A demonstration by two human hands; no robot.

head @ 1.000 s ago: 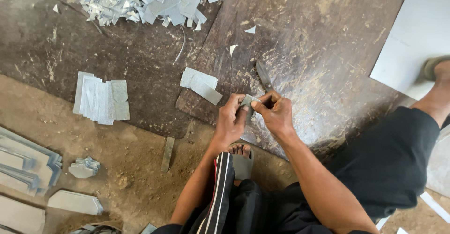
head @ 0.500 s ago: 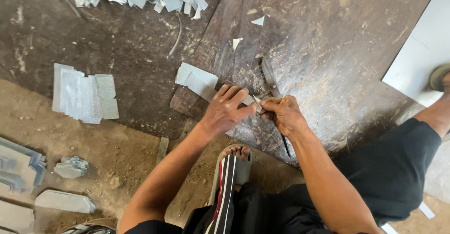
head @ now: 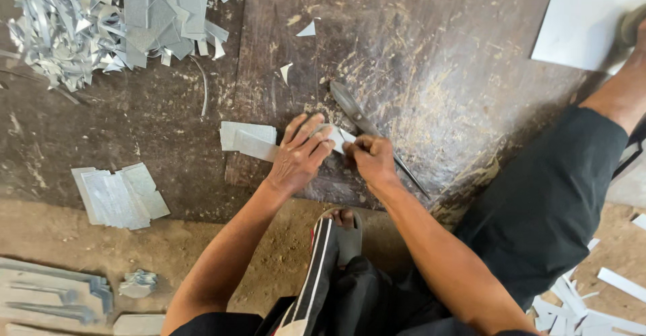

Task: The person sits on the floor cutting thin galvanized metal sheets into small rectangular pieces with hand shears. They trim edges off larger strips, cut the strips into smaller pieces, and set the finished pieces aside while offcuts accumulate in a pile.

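At the far left, a stack of cut grey sheet pieces [head: 120, 196] lies on the dark floor, and a heap of silvery metal offcuts [head: 114, 23] fills the upper left corner; both sit lower and further left in view than half a second ago, since the head camera has shifted. Nearer the middle, a small pile of rectangular metal strips [head: 247, 139] rests at the edge of the scratched wooden board [head: 431, 46]. The left hand [head: 300, 154] lies flat on the right end of these strips, fingers spread and pressing down, open rather than gripping. A second ago this hand was bunched up against the other one; half a second ago it had already spread over the strips, and it stays there now. Just to its right, a small white corner of sheet [head: 343, 136] shows between the two hands. The right hand [head: 371, 161] is closed in a fist around the handle of long metal shears [head: 356, 115], whose blades point up and left across the board, as in the earlier frames. Two small triangular scraps [head: 307, 29] lie higher on the board. At the far right, a pale flat sheet [head: 579, 19] lies under the person's foot.
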